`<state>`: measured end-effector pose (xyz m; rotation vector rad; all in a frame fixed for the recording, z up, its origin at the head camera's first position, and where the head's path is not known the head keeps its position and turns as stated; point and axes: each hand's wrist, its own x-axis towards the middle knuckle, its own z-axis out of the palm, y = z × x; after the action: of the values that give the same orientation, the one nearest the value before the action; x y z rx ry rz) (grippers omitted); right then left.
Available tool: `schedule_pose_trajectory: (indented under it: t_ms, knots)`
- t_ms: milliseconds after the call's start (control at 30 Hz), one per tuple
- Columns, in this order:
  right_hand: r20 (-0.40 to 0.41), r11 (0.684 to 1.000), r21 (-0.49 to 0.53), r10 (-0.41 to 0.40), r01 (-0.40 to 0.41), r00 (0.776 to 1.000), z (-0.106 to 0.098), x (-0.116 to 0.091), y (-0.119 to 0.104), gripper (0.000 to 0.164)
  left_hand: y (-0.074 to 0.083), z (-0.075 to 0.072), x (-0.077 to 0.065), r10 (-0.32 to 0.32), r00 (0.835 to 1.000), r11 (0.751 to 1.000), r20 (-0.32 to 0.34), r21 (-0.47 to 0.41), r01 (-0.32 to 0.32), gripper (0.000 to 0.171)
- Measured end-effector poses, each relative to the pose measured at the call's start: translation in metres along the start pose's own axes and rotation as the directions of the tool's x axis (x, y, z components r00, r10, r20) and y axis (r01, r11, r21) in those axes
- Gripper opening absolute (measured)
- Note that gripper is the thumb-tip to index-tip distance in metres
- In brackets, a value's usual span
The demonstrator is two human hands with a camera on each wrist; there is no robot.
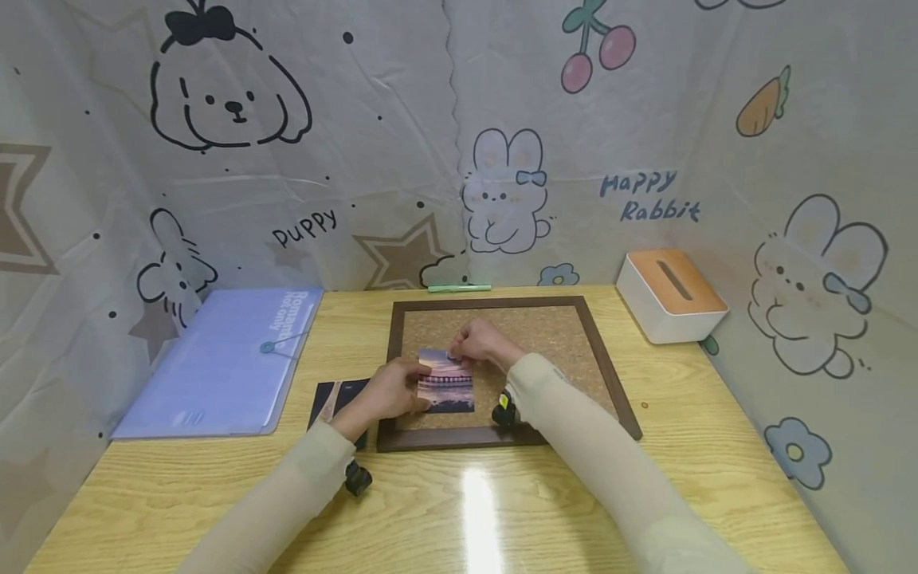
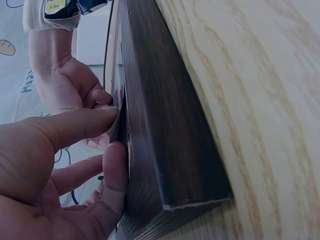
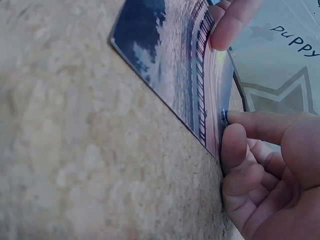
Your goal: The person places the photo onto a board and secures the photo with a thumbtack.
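A photo print (image 1: 446, 392) of a bridge under a purple-pink sky lies on the cork board (image 1: 531, 327), which has a dark brown wooden frame. My left hand (image 1: 390, 391) holds the photo by its left edge; the left wrist view shows fingers (image 2: 95, 125) pinching that edge, slightly lifted. At the photo's top, my right hand (image 1: 482, 343) pinches a small blue push pin (image 3: 225, 117) against the print. In the right wrist view the photo (image 3: 175, 65) bends a little off the cork. How deep the pin sits is hidden.
Beneath my left wrist, a second dark photo (image 1: 327, 399) lies left of the board. A translucent blue document folder (image 1: 215, 359) is farther left. Behind the board lies a green pen-like stick (image 1: 459, 288). A white tissue box (image 1: 667, 299) with a wooden lid stands at back right.
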<state>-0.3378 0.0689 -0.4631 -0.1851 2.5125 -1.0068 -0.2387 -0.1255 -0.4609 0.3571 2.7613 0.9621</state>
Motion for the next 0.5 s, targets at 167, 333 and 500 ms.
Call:
schedule_pose_trajectory:
  t_ms: [167, 333, 500]
  knots:
    - [0.009, 1.0, -0.005, 0.015, -0.015, 1.0, -0.0008, 0.0008, -0.0005, 0.015, 0.0001, 0.0006, -0.0002, -0.004, 1.0, 1.0, -0.003, -0.007, 0.004, 0.056]
    - [0.026, 0.999, -0.006, 0.033, -0.033, 0.999, -0.0011, 0.0007, -0.0016, 0.018, 0.0005, 0.0009, -0.0013, -0.002, 1.0, 1.0, 0.005, -0.004, 0.002, 0.055]
    - [0.022, 0.999, -0.004, 0.036, -0.036, 0.999, -0.0013, 0.001, -0.003, 0.019, 0.0016, 0.0003, -0.0008, -0.005, 1.0, 1.0, 0.0, 0.003, 0.005, 0.055]
